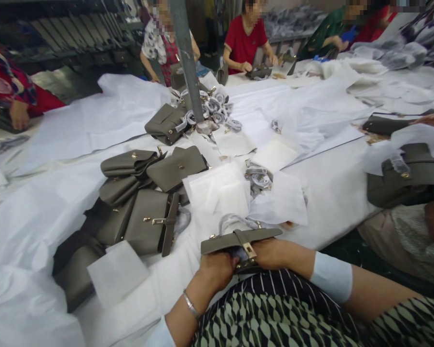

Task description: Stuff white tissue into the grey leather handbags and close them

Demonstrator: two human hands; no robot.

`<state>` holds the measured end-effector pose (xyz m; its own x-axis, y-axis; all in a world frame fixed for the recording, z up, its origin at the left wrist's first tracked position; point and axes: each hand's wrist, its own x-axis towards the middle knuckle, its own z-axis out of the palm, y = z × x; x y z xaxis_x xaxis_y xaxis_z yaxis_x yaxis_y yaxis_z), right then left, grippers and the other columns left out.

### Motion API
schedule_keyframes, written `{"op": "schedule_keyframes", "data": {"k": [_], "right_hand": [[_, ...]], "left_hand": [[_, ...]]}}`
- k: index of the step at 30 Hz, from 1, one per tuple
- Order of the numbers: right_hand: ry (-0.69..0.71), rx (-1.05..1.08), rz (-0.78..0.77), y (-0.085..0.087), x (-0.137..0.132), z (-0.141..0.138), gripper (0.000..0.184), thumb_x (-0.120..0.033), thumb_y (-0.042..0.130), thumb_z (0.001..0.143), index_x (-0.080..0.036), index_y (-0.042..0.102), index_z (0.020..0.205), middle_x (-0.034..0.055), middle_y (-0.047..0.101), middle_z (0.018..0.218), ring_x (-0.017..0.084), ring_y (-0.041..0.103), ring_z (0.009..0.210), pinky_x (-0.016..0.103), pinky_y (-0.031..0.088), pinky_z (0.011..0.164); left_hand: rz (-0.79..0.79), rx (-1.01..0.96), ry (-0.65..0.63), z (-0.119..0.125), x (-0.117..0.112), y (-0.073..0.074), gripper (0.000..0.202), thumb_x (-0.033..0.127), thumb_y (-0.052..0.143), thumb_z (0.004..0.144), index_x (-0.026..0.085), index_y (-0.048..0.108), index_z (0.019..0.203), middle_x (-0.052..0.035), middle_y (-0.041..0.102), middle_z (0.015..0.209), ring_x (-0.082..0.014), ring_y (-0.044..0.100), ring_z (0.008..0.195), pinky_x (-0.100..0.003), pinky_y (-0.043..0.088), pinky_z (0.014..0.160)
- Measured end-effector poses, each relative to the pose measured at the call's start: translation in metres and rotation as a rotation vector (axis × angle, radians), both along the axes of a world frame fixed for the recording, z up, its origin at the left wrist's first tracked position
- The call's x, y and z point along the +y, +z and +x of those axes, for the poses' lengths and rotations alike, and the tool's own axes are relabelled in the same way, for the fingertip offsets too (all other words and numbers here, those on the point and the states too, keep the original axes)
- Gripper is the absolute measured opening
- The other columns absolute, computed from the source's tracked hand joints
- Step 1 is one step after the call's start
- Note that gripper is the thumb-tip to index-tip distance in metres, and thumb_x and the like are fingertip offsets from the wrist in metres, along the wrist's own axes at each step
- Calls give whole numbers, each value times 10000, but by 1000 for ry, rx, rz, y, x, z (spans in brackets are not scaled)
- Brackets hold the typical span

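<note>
Working fingers: both hands reach under the flap, the bare left hand (217, 270) with its thumb showing at the opening, the bare right hand (272, 254) beside the clasp; the fingertips are hidden, so pinched or spread I cannot tell.
Held bag: an olive-grey leather handbag (221, 245) at the near edge of the white-covered counter (338, 176), close against the lap.
Flap handling: best lifted evenly with both hands, since a hard fold could crease the leather.
Gold metal clasp (251, 250): hanging at the front, between the hands; better kept from rubbing the leather.
Clear-wrapped curved handle (235, 220): standing on the far side; worth keeping its wrap unsnagged.
Beyond the handle: a pile of thin white paper sheets (217, 190), with plastic-wrapped straps (259, 179) just beside it.
Left side: a crowded heap of olive-grey leather bags (148, 226), leaving that elbow little room.
Right side: bare white covering gives the easier path, bounded by a co-worker's olive-grey bag (394, 185) at the slanting edge.
</note>
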<state>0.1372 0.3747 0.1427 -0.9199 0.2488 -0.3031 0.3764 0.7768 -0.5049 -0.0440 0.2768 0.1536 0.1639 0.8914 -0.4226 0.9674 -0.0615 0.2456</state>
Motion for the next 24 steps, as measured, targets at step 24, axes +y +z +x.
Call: {"op": "schedule_keyframes", "data": {"k": [24], "right_hand": [[-19,-95,158,17,9,8,337,-297,395,959,-221,632,1186,90,672,1136,268,617,1037,415,451,925]], "left_hand": [[328,-161,-121,-1,-1,-13,323,368,661,801,120,621,1004,-127,678,972,-304,603,926,-447,482,824]]}}
